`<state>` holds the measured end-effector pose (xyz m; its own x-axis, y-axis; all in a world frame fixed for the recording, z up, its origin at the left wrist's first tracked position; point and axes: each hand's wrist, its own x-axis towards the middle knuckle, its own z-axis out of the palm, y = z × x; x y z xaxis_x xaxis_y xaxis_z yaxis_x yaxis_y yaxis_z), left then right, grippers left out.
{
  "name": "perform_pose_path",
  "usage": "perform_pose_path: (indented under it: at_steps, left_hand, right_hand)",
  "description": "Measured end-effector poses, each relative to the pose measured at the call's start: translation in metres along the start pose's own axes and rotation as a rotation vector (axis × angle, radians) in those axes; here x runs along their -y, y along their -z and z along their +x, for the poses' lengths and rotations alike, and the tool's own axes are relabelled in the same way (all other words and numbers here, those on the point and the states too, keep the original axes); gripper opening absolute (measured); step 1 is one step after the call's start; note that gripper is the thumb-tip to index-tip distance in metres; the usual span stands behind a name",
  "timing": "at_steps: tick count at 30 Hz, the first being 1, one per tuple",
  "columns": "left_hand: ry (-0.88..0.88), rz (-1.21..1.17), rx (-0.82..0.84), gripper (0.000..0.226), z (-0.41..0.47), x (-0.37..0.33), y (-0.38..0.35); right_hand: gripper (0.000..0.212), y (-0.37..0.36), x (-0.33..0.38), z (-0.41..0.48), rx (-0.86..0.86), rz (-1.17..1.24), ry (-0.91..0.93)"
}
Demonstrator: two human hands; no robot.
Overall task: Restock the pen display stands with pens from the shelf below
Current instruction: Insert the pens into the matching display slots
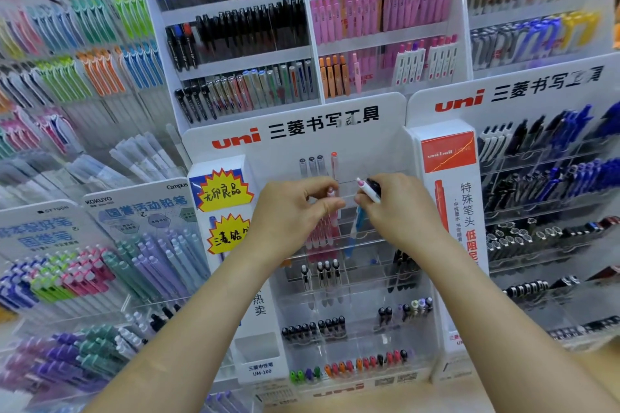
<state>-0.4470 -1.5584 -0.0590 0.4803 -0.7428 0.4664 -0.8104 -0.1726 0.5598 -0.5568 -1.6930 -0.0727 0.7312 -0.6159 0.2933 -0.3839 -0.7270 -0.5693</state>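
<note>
Now at the middle uni stand (385,144): our right hand (402,211) pinches a white pink-tipped pen (369,193); our left hand (295,211) pinches, it seems, a pink pen (330,194) in a far row. We should steady that neighbour, then slide ours in upright just right of it.

The white display stand (302,131) rises in clear stepped tiers just behind both hands. A white pen (370,192) with a pink tip and a dark clip lies tilted in the right hand (399,211), its tip toward the left hand (292,211). The left hand pinches the top of a pink pen (331,198), upright among the pink pens (318,233) below its fingers. A blue pen (356,228) leans under the right hand. Three grey pens (312,164) stand above the left hand.
</note>
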Motion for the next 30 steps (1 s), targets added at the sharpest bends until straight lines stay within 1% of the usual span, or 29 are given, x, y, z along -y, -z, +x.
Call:
perform_pose_path:
  at_steps: [3, 5, 7, 11, 13, 15, 16, 18, 20, 21, 22, 24, 25, 27, 30]
  left_hand:
    - [-0.004, 0.099, 0.078, 0.016, -0.001, 0.005, -0.005]
    - [-0.03, 0.137, 0.088, 0.02, -0.001, 0.005, -0.005]
    - [-0.085, 0.184, 0.082, 0.022, 0.001, 0.006, -0.005]
    - [-0.167, 0.335, 0.155, 0.023, 0.001, 0.01, -0.009]
    - [-0.171, 0.385, 0.183, 0.026, 0.001, 0.012, -0.011]
    - [-0.167, 0.412, 0.201, 0.027, 0.001, 0.012, -0.012]
    - [-0.17, 0.419, 0.203, 0.028, 0.001, 0.012, -0.012]
    - [-0.167, 0.403, 0.182, 0.029, 0.0, 0.009, -0.01]
    - [-0.133, 0.283, 0.08, 0.027, -0.005, 0.002, -0.007]
    - [-0.091, 0.156, 0.015, 0.024, -0.007, -0.003, -0.005]
    - [-0.031, -0.026, -0.026, 0.02, -0.01, -0.01, -0.001]
    - [0.095, -0.406, 0.013, 0.017, -0.012, -0.029, 0.008]
    - [0.129, -0.511, 0.054, 0.018, -0.013, -0.036, 0.012]
    - [0.147, -0.549, 0.123, 0.025, -0.013, -0.043, 0.018]
    - [0.19, -0.555, 0.156, 0.028, -0.013, -0.045, 0.021]
  right_hand:
    - [0.025, 0.0, -0.001, 0.0, -0.007, 0.01, 0.007]
    - [0.025, -0.001, -0.002, -0.001, -0.012, 0.044, 0.003]
    - [0.024, -0.002, -0.003, 0.0, -0.007, 0.088, -0.007]
    - [0.023, -0.003, -0.003, -0.003, 0.015, 0.195, -0.02]
    - [0.021, -0.003, -0.003, -0.006, 0.013, 0.267, -0.018]
    - [0.021, -0.001, 0.0, -0.01, -0.024, 0.36, -0.02]
    - [0.025, 0.001, 0.001, -0.013, -0.046, 0.428, -0.026]
    - [0.038, 0.006, 0.004, -0.018, -0.031, 0.677, -0.064]
    - [0.048, 0.011, 0.005, -0.024, 0.103, 0.987, -0.129]
    - [0.053, 0.013, 0.005, -0.027, 0.188, 1.095, -0.146]
    - [0.057, 0.013, 0.005, -0.03, 0.264, 1.155, -0.142]
    - [0.052, 0.011, 0.007, -0.033, 0.356, 1.198, -0.087]
    - [0.048, 0.011, 0.009, -0.034, 0.374, 1.209, -0.061]
    - [0.045, 0.012, 0.013, -0.036, 0.386, 1.23, -0.029]
    - [0.048, 0.016, 0.021, -0.037, 0.425, 1.209, 0.014]
